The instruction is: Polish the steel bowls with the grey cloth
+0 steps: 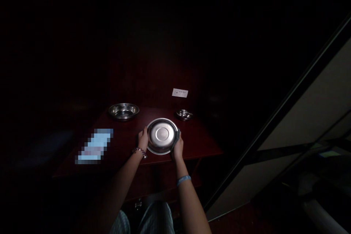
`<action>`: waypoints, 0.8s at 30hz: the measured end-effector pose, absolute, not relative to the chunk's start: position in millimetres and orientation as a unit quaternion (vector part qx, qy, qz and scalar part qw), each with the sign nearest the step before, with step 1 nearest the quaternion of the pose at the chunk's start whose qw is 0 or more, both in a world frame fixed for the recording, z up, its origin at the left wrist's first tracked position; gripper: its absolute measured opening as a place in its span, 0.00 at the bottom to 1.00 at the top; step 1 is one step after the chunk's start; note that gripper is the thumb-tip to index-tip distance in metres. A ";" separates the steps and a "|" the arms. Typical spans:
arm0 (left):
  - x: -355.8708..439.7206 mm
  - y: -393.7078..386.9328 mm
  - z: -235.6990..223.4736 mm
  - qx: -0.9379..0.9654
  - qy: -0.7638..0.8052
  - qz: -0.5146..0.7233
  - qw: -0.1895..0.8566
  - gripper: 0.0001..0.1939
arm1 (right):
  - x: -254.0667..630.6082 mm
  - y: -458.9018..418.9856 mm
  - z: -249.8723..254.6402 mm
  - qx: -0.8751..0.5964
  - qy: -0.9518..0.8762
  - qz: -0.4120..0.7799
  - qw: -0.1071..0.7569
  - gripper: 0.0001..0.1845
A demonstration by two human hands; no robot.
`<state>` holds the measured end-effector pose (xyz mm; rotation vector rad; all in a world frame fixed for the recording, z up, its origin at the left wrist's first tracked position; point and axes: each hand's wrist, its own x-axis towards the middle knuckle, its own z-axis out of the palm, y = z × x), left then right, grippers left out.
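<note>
Between my two hands a round stainless steel dish (162,134) is held above the front of the dark red table, its underside facing me. My left hand (143,140) is closed on the left rim, a beaded bracelet at the wrist. On the right rim, my right hand (178,145) presses a dark cloth (176,138) against the metal; its fingers are partly hidden behind the dish. Farther back stand a larger steel dish (124,111) on the left and a stack of small steel bowls (184,114) on the right.
The dark red table (197,142) reaches back to a wall with a white socket plate (180,93). A pixelated bright rectangle (95,147) lies at the table's left. A pale slanted panel (296,117) with a dark frame borders the right side. Surroundings are very dark.
</note>
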<state>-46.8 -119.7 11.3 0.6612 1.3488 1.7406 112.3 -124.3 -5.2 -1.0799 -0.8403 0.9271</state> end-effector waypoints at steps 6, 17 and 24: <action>-47.8 -119.6 10.3 0.267 0.539 0.688 0.407 0.23 | 112.2 -124.3 -4.3 -0.486 -0.370 0.416 0.674 0.30; -47.5 -117.8 7.5 0.269 0.532 0.698 0.397 0.21 | 112.7 -121.7 -8.8 -0.474 -0.371 0.419 0.680 0.31; -47.8 -118.1 7.9 0.271 0.531 0.697 0.397 0.20 | 112.1 -123.2 -7.8 -0.466 -0.376 0.416 0.684 0.30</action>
